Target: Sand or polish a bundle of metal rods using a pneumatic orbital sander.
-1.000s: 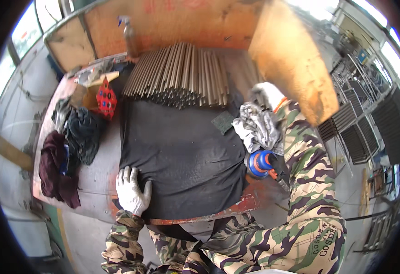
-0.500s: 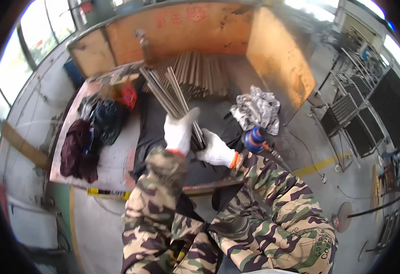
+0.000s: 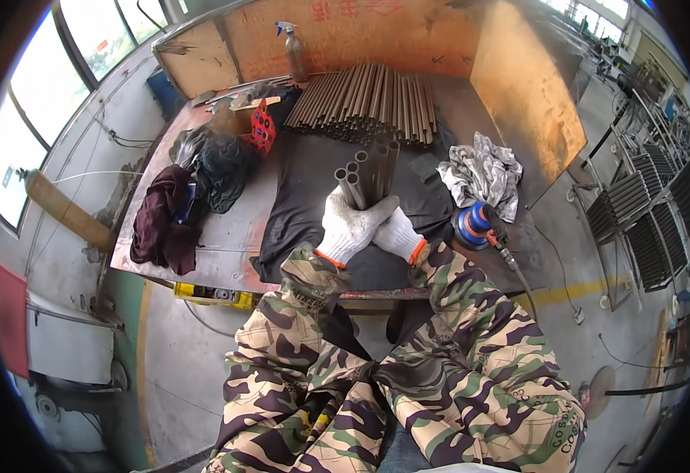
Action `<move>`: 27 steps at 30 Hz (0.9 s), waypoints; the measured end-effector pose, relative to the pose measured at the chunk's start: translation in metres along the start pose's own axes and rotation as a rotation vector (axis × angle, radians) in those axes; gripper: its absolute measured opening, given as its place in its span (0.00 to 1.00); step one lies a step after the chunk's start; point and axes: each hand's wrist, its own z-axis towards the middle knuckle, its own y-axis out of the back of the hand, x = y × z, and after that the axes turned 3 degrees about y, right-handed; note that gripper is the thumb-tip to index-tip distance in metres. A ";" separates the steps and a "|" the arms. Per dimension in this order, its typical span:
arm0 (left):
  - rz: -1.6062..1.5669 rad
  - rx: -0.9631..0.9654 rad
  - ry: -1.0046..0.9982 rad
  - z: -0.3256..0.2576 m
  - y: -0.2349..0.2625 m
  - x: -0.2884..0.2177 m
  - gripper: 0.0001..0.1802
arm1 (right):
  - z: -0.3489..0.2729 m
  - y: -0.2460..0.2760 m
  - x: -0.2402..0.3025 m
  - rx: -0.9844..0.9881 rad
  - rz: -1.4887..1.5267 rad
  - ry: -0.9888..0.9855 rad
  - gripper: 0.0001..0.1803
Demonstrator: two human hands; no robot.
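In white knit gloves, my left hand (image 3: 346, 229) and my right hand (image 3: 399, 233) meet around a small bundle of metal tubes (image 3: 374, 172). The tubes stand nearly upright, their open ends toward me, at slightly uneven heights. Both sets of fingers are closed, partly hidden behind the bundle. Below the hands a black cloth (image 3: 294, 209) covers the middle of the table. Farther back lies a wide pile of similar brownish tubes (image 3: 369, 102), stacked with ends facing me. To the right of my right hand rests a blue and red sander (image 3: 475, 227) with a hose.
A crumpled grey cloth (image 3: 483, 177) lies behind the sander. Dark red cloth (image 3: 164, 225), dark bags (image 3: 223, 169) and a red patterned item (image 3: 262, 126) occupy the left side. A spray bottle (image 3: 294, 57) stands by the orange back panel (image 3: 353, 39). Metal racks (image 3: 645, 205) stand at right.
The tube bundle has swung from a leftward slant to nearly upright, ends now toward me. My hands have come together around it. The view has shifted too.
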 end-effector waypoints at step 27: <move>-0.175 0.153 -0.027 0.014 0.014 0.015 0.13 | 0.000 0.015 0.000 0.238 0.422 -0.169 0.18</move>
